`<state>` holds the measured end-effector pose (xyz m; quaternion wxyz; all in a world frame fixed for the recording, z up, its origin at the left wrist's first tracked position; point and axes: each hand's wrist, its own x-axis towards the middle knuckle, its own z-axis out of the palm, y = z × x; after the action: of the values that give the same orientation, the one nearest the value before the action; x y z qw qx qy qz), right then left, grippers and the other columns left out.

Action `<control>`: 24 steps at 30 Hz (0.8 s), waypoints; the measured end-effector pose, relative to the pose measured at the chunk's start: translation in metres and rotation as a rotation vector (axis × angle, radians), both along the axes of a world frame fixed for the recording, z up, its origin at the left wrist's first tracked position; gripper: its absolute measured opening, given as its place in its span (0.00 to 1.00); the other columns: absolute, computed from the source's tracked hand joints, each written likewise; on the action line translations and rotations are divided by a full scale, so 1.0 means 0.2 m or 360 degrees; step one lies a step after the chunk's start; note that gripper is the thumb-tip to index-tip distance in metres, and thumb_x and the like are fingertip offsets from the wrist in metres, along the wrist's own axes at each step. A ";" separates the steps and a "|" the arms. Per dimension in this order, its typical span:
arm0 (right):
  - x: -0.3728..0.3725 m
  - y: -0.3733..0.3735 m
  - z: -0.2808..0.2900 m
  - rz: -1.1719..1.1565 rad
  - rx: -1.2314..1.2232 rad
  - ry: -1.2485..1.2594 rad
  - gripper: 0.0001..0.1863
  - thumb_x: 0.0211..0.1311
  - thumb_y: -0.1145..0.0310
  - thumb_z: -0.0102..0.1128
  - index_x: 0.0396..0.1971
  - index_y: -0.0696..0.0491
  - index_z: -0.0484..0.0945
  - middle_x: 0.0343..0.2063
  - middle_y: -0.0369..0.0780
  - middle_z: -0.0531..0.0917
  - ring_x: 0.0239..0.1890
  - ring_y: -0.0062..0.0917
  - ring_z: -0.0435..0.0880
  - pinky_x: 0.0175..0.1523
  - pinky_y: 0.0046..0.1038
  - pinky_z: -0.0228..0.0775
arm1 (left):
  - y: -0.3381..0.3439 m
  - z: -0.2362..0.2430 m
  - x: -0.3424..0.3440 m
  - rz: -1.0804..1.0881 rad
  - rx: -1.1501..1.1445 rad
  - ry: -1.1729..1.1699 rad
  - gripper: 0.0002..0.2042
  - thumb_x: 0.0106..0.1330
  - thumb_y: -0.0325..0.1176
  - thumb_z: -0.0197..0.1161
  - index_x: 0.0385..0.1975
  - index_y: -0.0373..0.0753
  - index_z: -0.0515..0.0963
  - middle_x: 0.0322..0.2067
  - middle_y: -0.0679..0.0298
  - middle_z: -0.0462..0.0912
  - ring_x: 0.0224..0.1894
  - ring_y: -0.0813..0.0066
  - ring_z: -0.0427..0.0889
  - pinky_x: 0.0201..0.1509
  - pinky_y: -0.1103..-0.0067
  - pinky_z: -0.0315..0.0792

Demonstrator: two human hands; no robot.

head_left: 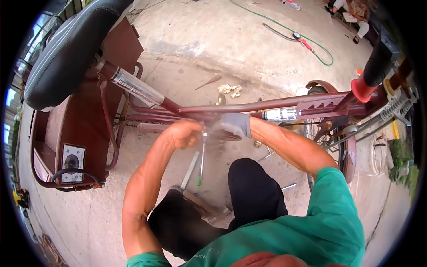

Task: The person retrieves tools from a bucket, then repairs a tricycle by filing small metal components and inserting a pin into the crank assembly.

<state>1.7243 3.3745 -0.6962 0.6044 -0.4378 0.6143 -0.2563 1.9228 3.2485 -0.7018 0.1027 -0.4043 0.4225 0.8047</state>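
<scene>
Left of the maroon tube [249,107]: printed panel [73,163]. At the tube's near side: left hand [183,133], curled; green-tipped rod [203,156]; gloved right hand [233,123], bent. I cannot tell what either grips. Beside the tube's right half: lettered silver label [280,115].

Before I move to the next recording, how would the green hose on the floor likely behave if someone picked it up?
The green hose would probably bend and sag, since it looks thin and curves loosely. The end with the round gauge and red handle would likely hang heavier, being bulkier.
</scene>
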 end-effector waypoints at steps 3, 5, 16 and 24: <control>-0.02 0.02 0.04 -0.0054 -0.0079 -0.0090 0.09 0.66 0.69 0.62 0.31 0.57 0.86 0.29 0.33 0.83 0.30 0.16 0.77 0.36 0.28 0.68 | 0.01 0.02 -0.04 0.0062 0.0057 -0.0001 0.07 0.68 0.34 0.67 0.31 0.41 0.78 0.19 0.67 0.72 0.14 0.80 0.64 0.17 0.80 0.56; -0.04 0.00 -0.04 -0.0057 -0.0113 -0.0196 0.08 0.66 0.70 0.63 0.32 0.57 0.86 0.30 0.33 0.83 0.31 0.15 0.77 0.36 0.26 0.68 | 0.01 0.02 -0.06 0.0080 0.0051 0.0008 0.08 0.68 0.34 0.67 0.29 0.41 0.77 0.19 0.66 0.72 0.15 0.79 0.64 0.17 0.80 0.56; -0.03 -0.01 -0.03 0.0032 -0.0075 0.0032 0.11 0.69 0.66 0.59 0.33 0.57 0.86 0.29 0.34 0.83 0.31 0.15 0.76 0.37 0.26 0.68 | 0.02 -0.01 -0.01 0.0012 -0.0083 0.0045 0.07 0.67 0.32 0.66 0.32 0.38 0.75 0.19 0.62 0.72 0.14 0.77 0.65 0.16 0.78 0.57; 0.03 -0.05 -0.04 -0.0262 0.0213 -0.0150 0.14 0.68 0.61 0.58 0.35 0.56 0.86 0.30 0.34 0.83 0.32 0.19 0.77 0.38 0.28 0.68 | 0.01 -0.04 0.01 -0.0049 -0.0155 0.0065 0.07 0.67 0.32 0.65 0.36 0.36 0.76 0.20 0.60 0.76 0.13 0.76 0.68 0.14 0.79 0.56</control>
<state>1.7312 3.3648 -0.7032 0.6375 -0.3320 0.6348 -0.2837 1.9245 3.2504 -0.7102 0.0865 -0.3857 0.4693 0.7896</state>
